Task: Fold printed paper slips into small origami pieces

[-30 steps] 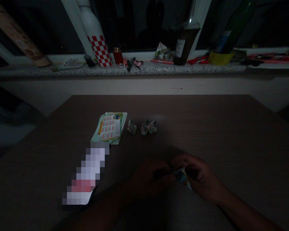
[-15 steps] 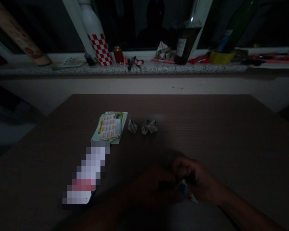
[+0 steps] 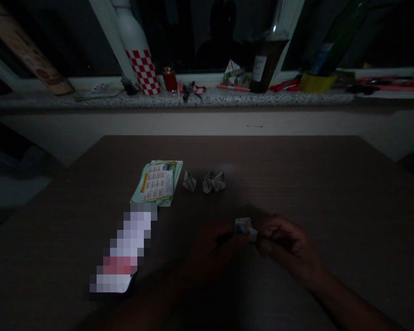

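The scene is very dark. A small folded piece of printed paper sits between my two hands just above the brown table. My left hand pinches its left side and my right hand pinches its right side, fingers curled. Farther off on the table lie three small folded paper shapes, one apart and two side by side, next to a stack of printed calendar cards.
A blurred-out flat object lies left of my hands. The stone window sill behind the table holds a red-and-white checked bottle, a dark wine bottle, a green bottle, a small red jar and pens.
Both hands have moved up and away from the near edge, and the folded paper is now raised between the fingertips, turned so more of it shows.
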The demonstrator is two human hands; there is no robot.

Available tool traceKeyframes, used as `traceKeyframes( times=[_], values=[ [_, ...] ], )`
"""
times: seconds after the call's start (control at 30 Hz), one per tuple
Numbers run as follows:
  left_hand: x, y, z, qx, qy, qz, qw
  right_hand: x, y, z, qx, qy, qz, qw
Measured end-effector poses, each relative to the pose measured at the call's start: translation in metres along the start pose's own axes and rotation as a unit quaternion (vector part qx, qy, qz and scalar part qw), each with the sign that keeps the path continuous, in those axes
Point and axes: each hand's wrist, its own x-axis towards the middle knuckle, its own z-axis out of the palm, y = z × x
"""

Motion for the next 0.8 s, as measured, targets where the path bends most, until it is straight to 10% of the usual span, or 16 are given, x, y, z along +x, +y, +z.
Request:
traceKeyframes(
  times=[0.43, 0.8],
  values=[
    [-0.001, -0.003, -0.01, 0.055, -0.025, 0.143, 0.988, 0.003, -0.006, -0.006, -0.174, -0.099, -0.121, 0.972],
    [0.0, -0.001, -0.007, 0.065, 0.031, 0.196, 0.978, 0.005, -0.004, -0.007, -0.126, -0.03, -0.1, 0.987]
  ],
)
